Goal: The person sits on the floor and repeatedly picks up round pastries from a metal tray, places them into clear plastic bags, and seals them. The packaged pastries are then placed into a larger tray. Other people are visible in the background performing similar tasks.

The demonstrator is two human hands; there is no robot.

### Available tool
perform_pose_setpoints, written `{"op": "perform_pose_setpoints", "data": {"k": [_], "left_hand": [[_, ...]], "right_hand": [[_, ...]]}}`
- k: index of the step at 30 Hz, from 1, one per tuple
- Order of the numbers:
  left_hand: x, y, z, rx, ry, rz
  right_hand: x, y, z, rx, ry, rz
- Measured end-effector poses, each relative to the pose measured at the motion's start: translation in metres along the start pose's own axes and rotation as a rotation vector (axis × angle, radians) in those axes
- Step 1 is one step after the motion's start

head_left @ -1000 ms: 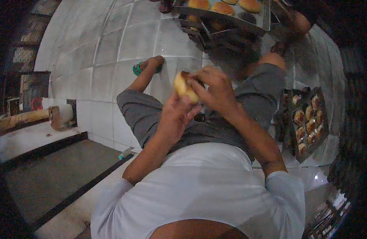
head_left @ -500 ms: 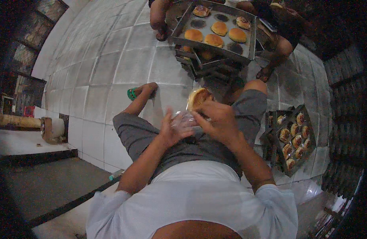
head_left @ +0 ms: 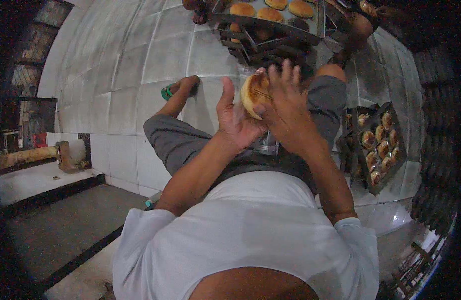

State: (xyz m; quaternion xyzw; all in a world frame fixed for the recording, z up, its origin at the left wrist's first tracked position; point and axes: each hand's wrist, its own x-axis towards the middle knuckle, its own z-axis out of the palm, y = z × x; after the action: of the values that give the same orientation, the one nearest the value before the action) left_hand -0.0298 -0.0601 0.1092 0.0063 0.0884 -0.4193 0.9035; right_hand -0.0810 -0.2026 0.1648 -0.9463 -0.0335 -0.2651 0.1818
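Round bun (head_left: 249, 95), browned top, pale side, sits mid-frame, slightly above centre, between the palms. Left hand (head_left: 236, 124) on its left/lower side: palm open, thumb up and well apart; other fingers mostly behind the bun, can't tell their bend. Right hand (head_left: 292, 112) laid across the bun's right side, fingers spread, pointing to top of frame, motion-blurred. Clear plastic (head_left: 264, 146) just below the hands, over dark grey shorts (head_left: 175, 140); can't tell whether it covers the bun. Top centre: metal tray (head_left: 290, 31) with plain golden buns (head_left: 270, 15), cut by frame edge, on a stack of more trays. Right of frame: second tray (head_left: 390, 176), tilted in view, holding browned buns (head_left: 383, 149), shiny, look wrapped. Green sandal (head_left: 166, 92) on foot, upper left of centre, on grey tiled floor (head_left: 120, 100). Another person's leg (head_left: 360, 25) upper right.
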Motion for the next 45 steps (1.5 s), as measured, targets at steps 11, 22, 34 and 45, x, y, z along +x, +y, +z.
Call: {"op": "perform_pose_setpoints", "data": {"k": [11,22,34,45], "left_hand": [[0.009,0.002,0.012,0.194,0.034,0.301],[0.006,-0.017,0.050,-0.014,0.110,-0.038],[0.076,-0.022,-0.058,1.355,0.282,0.052],[0.073,-0.019,-0.023,1.401,0.440,0.054]], "right_hand": [[-0.020,-0.034,-0.014,0.423,-0.330,-0.150],[-0.010,0.028,-0.085,0.731,0.014,0.153],[-0.066,0.153,-0.045,0.693,-0.225,0.902],[-0.046,0.147,-0.019,1.132,-0.071,0.980]]}}
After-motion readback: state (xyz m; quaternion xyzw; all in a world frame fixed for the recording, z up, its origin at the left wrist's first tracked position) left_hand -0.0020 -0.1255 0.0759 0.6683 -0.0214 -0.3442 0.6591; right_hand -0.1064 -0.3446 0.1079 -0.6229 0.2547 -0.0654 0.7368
